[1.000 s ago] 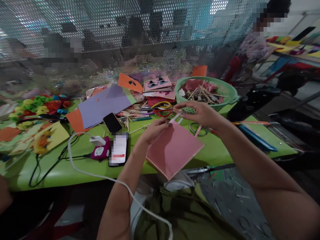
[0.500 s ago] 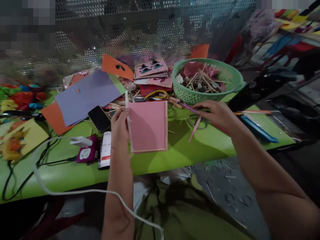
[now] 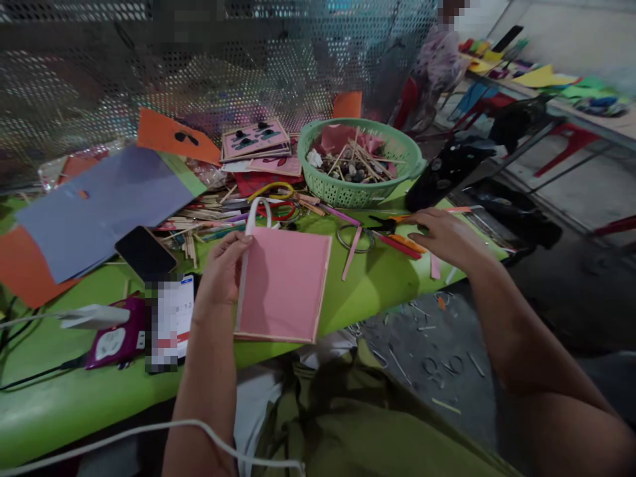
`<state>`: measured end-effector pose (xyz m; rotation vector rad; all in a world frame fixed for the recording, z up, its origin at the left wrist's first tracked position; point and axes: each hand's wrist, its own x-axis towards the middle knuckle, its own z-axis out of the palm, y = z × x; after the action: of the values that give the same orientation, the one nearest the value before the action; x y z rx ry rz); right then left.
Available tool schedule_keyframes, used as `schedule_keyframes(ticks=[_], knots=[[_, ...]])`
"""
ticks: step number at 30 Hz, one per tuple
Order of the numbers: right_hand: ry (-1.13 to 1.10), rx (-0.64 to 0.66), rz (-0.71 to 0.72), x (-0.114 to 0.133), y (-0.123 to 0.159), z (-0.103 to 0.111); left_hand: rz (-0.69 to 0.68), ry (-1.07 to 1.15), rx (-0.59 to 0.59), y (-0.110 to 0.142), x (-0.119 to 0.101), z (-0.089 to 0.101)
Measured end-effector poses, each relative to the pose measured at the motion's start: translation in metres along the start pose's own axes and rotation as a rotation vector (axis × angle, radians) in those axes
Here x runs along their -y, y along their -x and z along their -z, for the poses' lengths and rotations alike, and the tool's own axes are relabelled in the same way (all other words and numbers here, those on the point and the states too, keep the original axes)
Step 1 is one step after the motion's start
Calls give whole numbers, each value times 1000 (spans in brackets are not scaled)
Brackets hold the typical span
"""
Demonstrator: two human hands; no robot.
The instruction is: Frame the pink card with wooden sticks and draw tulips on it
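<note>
My left hand (image 3: 223,265) pinches the left edge of a pink card panel (image 3: 283,285), framed with thin pale wooden sticks, above the front of the green table. A white strip (image 3: 259,207) curls into a loop at the panel's upper left corner. Over to the right, my right hand (image 3: 442,235) has its fingers apart, at the orange handles of a black-jawed cutting tool (image 3: 385,224); whether it touches them I cannot tell. Beside that tool lie a red-handled item (image 3: 401,247), a thin metal ring (image 3: 355,240) and a pink paper strip (image 3: 351,255).
A green basket (image 3: 348,195) of sticks and pebbles stands behind, next to stacked pink decorated cards (image 3: 256,140). To the left are purple sheets (image 3: 109,205), a dark phone (image 3: 145,254), a lit phone (image 3: 173,318) and a white cable (image 3: 134,430). A black bottle (image 3: 450,169) stands right.
My view has swung right. My right hand has moved from beside the purple stick and metal ring, rightward to the orange-handled tool. The panel stays in my left hand, now tilted slightly.
</note>
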<state>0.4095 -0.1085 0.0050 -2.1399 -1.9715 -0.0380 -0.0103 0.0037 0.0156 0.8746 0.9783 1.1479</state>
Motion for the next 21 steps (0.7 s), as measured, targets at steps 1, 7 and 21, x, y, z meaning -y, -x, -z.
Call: schedule_keyframes(ticks=[1, 7, 21], knots=[[7, -2, 14, 0, -3, -1, 39, -42, 9, 2, 1, -3], [-131, 64, 185, 27, -27, -3, 154, -183, 144, 10, 7, -15], [-143, -55, 494, 173, -140, -52, 14, -287, 130, 8, 20, -6]])
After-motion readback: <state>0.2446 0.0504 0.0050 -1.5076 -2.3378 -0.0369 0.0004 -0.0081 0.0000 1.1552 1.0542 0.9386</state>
